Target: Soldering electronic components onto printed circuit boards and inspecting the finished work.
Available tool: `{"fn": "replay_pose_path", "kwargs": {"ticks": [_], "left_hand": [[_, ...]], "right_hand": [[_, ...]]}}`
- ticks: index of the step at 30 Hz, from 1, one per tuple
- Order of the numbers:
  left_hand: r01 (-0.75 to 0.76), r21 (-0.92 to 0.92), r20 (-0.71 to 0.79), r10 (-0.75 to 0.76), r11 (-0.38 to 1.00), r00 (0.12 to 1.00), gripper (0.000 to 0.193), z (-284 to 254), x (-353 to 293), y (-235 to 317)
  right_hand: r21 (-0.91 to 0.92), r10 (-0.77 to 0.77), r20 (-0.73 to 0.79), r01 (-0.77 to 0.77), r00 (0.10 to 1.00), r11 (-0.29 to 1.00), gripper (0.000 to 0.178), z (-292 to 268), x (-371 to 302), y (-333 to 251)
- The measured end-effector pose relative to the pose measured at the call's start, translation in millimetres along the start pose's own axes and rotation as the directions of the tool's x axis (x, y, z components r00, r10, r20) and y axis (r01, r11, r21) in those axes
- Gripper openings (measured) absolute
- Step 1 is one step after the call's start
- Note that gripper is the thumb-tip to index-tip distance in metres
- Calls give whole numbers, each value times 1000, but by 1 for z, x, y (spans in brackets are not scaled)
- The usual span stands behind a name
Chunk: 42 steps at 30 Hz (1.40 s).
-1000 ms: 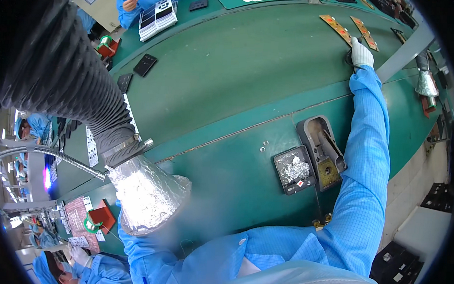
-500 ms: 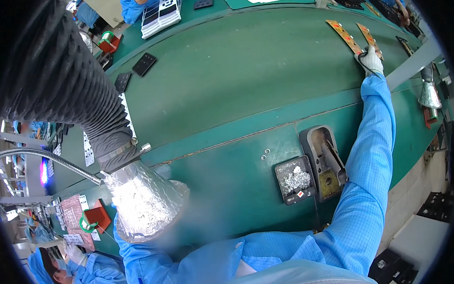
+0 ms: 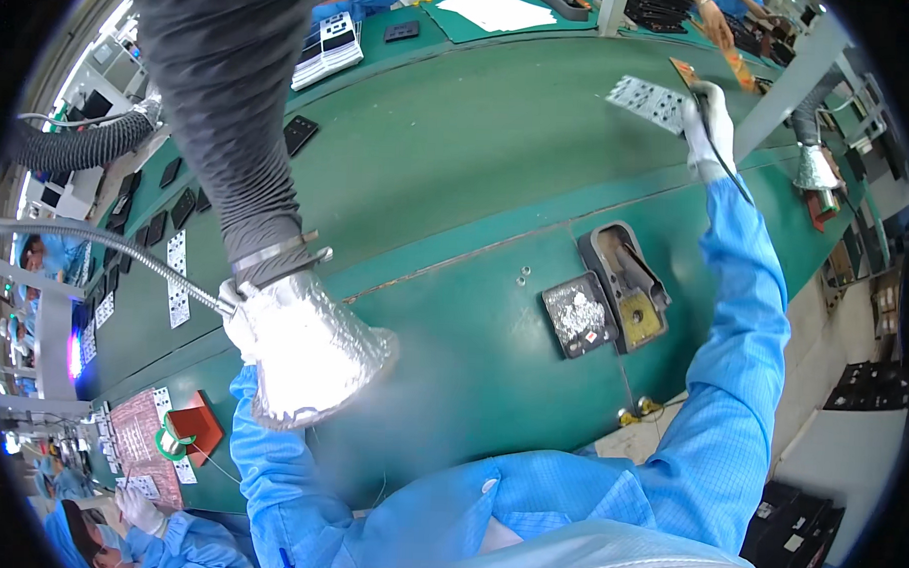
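Note:
My right hand (image 3: pixel 708 131), in a white glove, reaches to the far right with its fingers closed on the near end of a white strip board (image 3: pixel 645 102) with dark spots. A thin black cord (image 3: pixel 721 158) runs past the same hand. Just beyond it shows the end of an orange-gold strip (image 3: pixel 683 70). My left hand (image 3: pixel 239 322), also gloved, is up against the foil-wrapped hood (image 3: pixel 317 349) of the black hose; the hood hides most of its fingers.
A grey iron stand (image 3: pixel 625 285) and a black tray of metallic bits (image 3: pixel 579 316) stand near my right forearm. Two small rings (image 3: pixel 523 275) lie beside them. A co-worker's hand (image 3: pixel 717 25) is near another orange strip (image 3: pixel 737 69). A grey post (image 3: pixel 790 87) rises at right.
My view has shifted. My right hand was at two orange strips; now a white strip board is in it. A co-worker's hand has come near one orange strip. My left glove has come into sight.

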State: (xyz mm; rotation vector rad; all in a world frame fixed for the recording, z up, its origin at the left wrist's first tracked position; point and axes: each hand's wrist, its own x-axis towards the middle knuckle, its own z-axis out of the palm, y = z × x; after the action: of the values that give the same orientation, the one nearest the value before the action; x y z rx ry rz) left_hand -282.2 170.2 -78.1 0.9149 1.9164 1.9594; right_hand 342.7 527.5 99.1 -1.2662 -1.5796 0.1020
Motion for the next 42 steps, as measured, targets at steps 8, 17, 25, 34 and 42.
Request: {"fn": "replay_pose_path", "kwargs": {"ticks": [8, 17, 25, 34, 42], "left_hand": [[-242, 611, 147, 192, 754, 970, 39, 11, 1, 42], [168, 99, -94, -159, 981, 983, 38, -17, -64, 83], [-732, 592, 546, 500, 337, 672, 4, -29, -227, 155], [-594, 733, 573, 168, 331, 802, 50, 21, -276, 175], [-629, 617, 723, -24, 473, 691, 30, -20, -220, 173]], "right_hand": [[359, 35, 151, -88, 988, 929, 17, -141, -196, -133], [804, 154, 277, -317, 948, 504, 24, -105, -401, -208], [268, -455, 309, 382, 835, 884, 29, -96, -373, -216], [248, -280, 127, 243, 952, 938, 27, -63, -374, -192], [318, -61, 264, -27, 963, 948, 24, -65, -379, -175]]}}
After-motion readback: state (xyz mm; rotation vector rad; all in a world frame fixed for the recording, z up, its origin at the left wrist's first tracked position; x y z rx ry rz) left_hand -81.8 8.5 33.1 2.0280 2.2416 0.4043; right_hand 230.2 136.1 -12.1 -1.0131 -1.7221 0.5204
